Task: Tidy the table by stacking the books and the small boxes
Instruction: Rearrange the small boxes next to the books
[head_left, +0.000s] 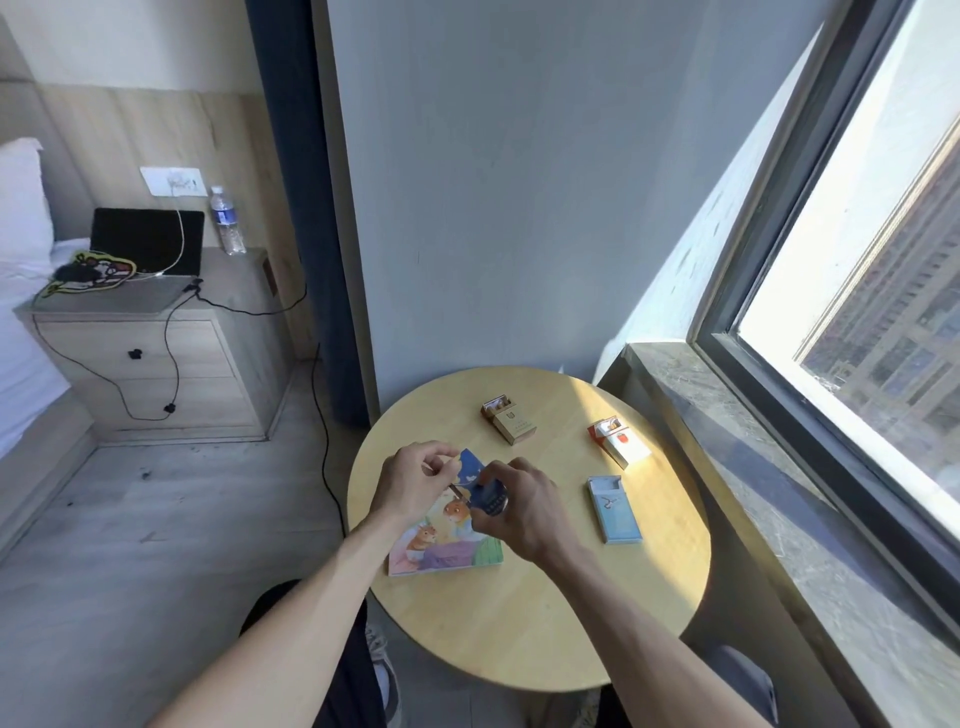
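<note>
Both hands meet at centre frame above the picture book. Your right hand has its grip curled round a small dark-blue box, held just above the book's cover. Your left hand has its grip pinched together at the fingertips, on or beside a thin stick-like item at the box's upper left edge; what exactly it pinches is too small to tell.

Head view, task items:
- The picture book lies flat on the round tabletop, at its left side. Whether more books lie beneath it cannot be told.
- A gold-tan box lies near the far edge of the tabletop, its lid open.
- An orange-and-white box lies right of it, lid also open, in the sunlit patch.
- A light-blue box lies flat at right of centre, well apart from the book.

Step in hand, as judged: you are closing or tidying the dark-blue box before setting it down as the base of the box stack. None of the boxes is stacked yet.

Next move, as judged: free the left grip, seat the dark-blue box flat and square on the book or beside it, then fetch the light-blue box. Shut the two open lids first, since raised lids will not bear a level stack.
</note>
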